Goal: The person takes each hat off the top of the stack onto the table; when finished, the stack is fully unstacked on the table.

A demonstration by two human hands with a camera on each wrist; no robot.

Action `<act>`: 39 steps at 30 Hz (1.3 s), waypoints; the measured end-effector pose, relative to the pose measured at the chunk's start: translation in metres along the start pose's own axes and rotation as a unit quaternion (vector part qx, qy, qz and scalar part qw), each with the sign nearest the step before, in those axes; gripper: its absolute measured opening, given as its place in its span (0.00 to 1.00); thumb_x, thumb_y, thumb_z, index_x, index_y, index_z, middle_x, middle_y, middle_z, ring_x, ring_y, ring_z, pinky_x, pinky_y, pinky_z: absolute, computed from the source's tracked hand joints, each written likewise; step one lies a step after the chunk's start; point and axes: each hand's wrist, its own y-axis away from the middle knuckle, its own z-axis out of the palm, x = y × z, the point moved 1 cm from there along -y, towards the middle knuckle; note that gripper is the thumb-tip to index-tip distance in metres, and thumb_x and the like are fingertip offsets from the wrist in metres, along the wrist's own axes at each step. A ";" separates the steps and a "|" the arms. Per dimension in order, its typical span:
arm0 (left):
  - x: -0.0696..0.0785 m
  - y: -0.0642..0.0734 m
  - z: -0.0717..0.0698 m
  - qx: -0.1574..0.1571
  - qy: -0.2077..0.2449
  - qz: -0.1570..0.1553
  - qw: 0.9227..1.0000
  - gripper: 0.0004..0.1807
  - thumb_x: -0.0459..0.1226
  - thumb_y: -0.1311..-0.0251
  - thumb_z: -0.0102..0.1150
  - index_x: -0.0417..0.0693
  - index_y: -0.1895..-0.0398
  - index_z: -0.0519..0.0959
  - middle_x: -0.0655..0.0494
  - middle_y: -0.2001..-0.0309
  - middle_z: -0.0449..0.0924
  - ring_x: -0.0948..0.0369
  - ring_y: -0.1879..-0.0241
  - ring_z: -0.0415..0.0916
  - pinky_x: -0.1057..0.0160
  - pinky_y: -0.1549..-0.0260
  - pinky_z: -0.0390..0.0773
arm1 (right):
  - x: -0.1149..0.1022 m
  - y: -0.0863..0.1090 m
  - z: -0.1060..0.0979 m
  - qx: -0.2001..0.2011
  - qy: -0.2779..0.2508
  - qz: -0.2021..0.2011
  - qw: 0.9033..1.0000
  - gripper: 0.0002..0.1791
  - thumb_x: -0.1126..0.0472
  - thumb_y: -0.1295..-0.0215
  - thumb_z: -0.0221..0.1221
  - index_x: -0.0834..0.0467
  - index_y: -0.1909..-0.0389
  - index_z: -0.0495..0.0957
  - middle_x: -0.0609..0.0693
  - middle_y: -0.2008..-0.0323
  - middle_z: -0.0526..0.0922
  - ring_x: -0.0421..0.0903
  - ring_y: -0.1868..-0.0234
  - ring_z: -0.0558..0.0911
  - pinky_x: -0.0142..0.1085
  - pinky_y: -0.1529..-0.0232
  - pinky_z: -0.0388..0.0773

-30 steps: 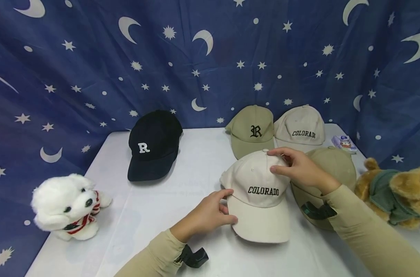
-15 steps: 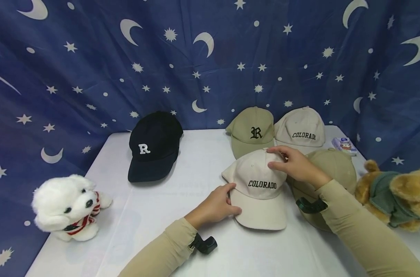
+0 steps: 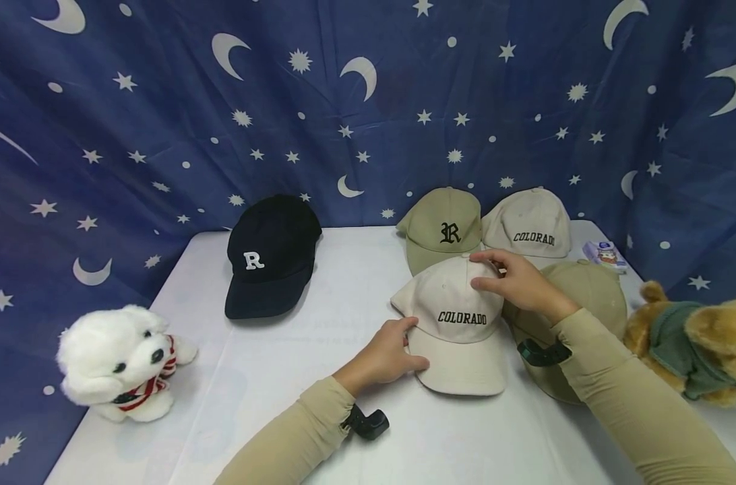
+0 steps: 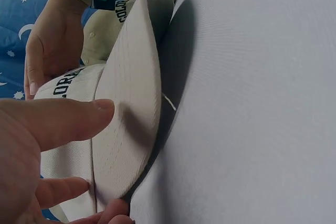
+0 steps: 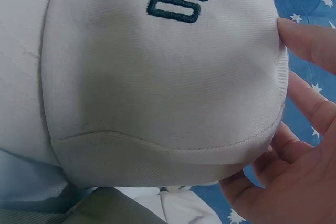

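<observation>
A cream baseball cap (image 3: 459, 367) with black COLORADO lettering faces me at the front of the row, right of the table's middle. My left hand (image 3: 383, 357) grips its brim at the left side. In the left wrist view the thumb (image 4: 79, 121) lies over the brim, with fingertips at its edge. My right hand (image 3: 516, 283) holds the upper right of the crown, thumb and fingers bent around it. The right wrist view shows those fingers (image 5: 312, 103) against the cap's crown (image 5: 173, 77). A khaki cap (image 3: 592, 296) sits partly hidden behind my right forearm.
Behind stand a khaki cap with an R (image 3: 443, 219) and another cream COLORADO cap (image 3: 534, 215). A black cap (image 3: 271, 256) is at left. A white plush dog (image 3: 113, 357), a brown plush dog (image 3: 689, 343) and a small purple pack (image 3: 604, 256) line the sides.
The cream cap has moved back toward the rear caps and slightly right, its brim edge higher in the head view. Both hands have travelled with it, keeping their hold.
</observation>
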 end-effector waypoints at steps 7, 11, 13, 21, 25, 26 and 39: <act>0.001 -0.001 0.001 -0.001 -0.001 0.003 1.000 0.44 0.41 0.48 0.74 0.37 0.29 0.66 0.46 0.51 0.72 0.57 0.55 0.71 0.57 0.53 0.74 | -0.002 0.001 -0.001 0.000 -0.009 0.000 1.000 0.26 0.61 0.36 0.67 0.66 0.39 0.75 0.63 0.45 0.79 0.52 0.55 0.75 0.32 0.58 0.75; 0.001 -0.002 0.002 0.002 0.005 0.006 1.000 0.44 0.40 0.49 0.74 0.37 0.29 0.66 0.45 0.49 0.72 0.57 0.55 0.71 0.58 0.53 0.74 | -0.001 0.000 -0.001 0.001 -0.012 -0.003 1.000 0.27 0.61 0.36 0.67 0.67 0.38 0.75 0.64 0.44 0.78 0.54 0.52 0.76 0.32 0.57 0.74; 0.001 -0.002 0.003 0.005 0.011 0.005 1.000 0.43 0.40 0.49 0.74 0.37 0.29 0.66 0.45 0.48 0.71 0.57 0.55 0.71 0.58 0.53 0.74 | 0.001 0.000 -0.001 0.003 -0.014 -0.004 1.000 0.27 0.62 0.36 0.67 0.68 0.38 0.74 0.64 0.43 0.77 0.55 0.51 0.76 0.32 0.57 0.75; 0.002 -0.005 0.006 0.008 0.029 0.000 1.000 0.43 0.40 0.49 0.74 0.40 0.29 0.67 0.41 0.38 0.68 0.52 0.46 0.74 0.58 0.48 0.75 | 0.006 -0.002 -0.004 0.005 -0.019 0.005 1.000 0.27 0.62 0.36 0.66 0.68 0.38 0.74 0.65 0.42 0.77 0.54 0.51 0.75 0.28 0.57 0.74; 0.001 -0.006 0.008 0.010 0.041 0.000 0.999 0.43 0.40 0.49 0.74 0.40 0.29 0.66 0.39 0.36 0.67 0.50 0.44 0.74 0.58 0.47 0.76 | 0.006 -0.001 -0.004 0.008 -0.021 0.001 1.000 0.28 0.62 0.36 0.66 0.69 0.37 0.73 0.66 0.41 0.76 0.55 0.50 0.75 0.28 0.57 0.74; 0.001 -0.007 0.008 0.010 0.043 0.001 0.999 0.43 0.40 0.49 0.74 0.40 0.29 0.66 0.39 0.36 0.66 0.50 0.44 0.74 0.58 0.47 0.76 | 0.006 -0.001 -0.005 0.010 -0.021 0.001 1.000 0.28 0.63 0.36 0.66 0.69 0.38 0.73 0.66 0.41 0.76 0.55 0.50 0.75 0.27 0.57 0.74; 0.005 -0.010 0.009 0.007 0.051 0.004 0.999 0.42 0.40 0.48 0.74 0.42 0.29 0.67 0.40 0.33 0.65 0.50 0.41 0.74 0.60 0.45 0.75 | 0.011 -0.003 -0.008 0.019 -0.009 0.002 1.000 0.26 0.61 0.35 0.65 0.69 0.39 0.74 0.66 0.39 0.75 0.57 0.46 0.74 0.25 0.55 0.71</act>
